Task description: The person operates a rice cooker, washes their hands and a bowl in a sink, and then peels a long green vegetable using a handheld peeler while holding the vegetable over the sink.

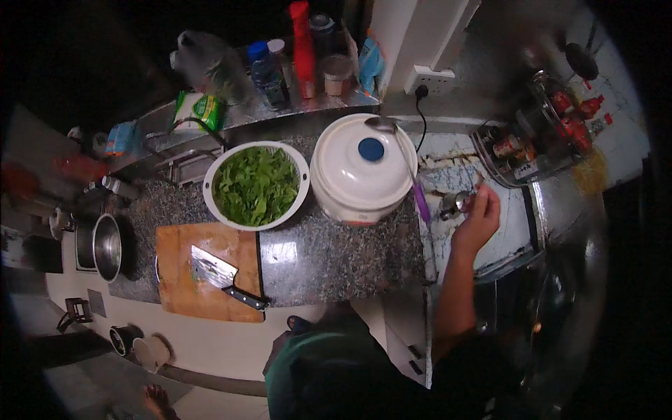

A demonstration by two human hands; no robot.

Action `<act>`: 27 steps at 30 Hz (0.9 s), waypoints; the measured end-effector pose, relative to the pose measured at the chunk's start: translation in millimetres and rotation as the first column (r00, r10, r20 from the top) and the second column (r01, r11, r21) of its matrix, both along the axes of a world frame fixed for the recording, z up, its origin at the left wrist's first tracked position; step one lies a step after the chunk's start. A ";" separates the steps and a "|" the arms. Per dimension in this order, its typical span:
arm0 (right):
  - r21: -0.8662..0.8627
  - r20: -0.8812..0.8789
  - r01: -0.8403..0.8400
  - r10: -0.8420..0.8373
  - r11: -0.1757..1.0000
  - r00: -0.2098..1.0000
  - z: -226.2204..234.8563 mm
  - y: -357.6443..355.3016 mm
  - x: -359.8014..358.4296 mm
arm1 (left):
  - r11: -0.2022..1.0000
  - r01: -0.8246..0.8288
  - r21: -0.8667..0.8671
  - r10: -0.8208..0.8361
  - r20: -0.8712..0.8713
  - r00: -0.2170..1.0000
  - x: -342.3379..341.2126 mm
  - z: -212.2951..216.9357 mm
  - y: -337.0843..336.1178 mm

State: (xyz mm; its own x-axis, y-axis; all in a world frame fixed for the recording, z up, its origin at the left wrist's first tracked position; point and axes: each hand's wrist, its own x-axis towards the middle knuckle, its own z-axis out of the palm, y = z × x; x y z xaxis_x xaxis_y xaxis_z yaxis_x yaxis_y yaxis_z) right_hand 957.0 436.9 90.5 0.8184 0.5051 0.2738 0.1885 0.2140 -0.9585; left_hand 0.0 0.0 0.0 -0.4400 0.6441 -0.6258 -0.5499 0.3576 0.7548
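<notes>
My right hand is at the right, over a worn pale board, its fingers closed on a small shiny metal piece whose kind I cannot make out. To its left stands a white lidded pot with a blue knob. A ladle with a purple handle leans across the lid. Low at the left edge, away from the counter things, my left hand is dim and small, with its fingers apart and nothing seen in them.
A white colander of chopped greens sits left of the pot. In front is a wooden cutting board bearing a cleaver. Farther left stands a steel bowl. Bottles line the back ledge; a seasoning rack is at right.
</notes>
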 end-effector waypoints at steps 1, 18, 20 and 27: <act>-0.015 0.040 0.014 -0.013 1.000 0.999 -7.0 -21.1 -11.9 | 1.000 0.017 0.002 -0.017 0.019 1.000 3.4 -19.5 -35.0; -0.585 0.351 -0.290 0.559 0.757 0.751 -194.9 -119.5 -169.0 | 0.920 -0.084 -0.383 -0.038 -0.301 0.953 145.4 -45.2 -135.2; -0.544 0.443 -0.239 0.517 0.804 0.732 -206.2 -113.5 -172.1 | 0.907 -0.071 -0.416 -0.071 -0.316 0.946 144.5 -43.9 -135.4; -0.648 0.491 -0.129 0.541 0.751 0.683 -201.9 -98.8 -170.5 | 0.958 0.075 -0.277 -0.150 -0.263 0.953 107.2 -75.4 -130.5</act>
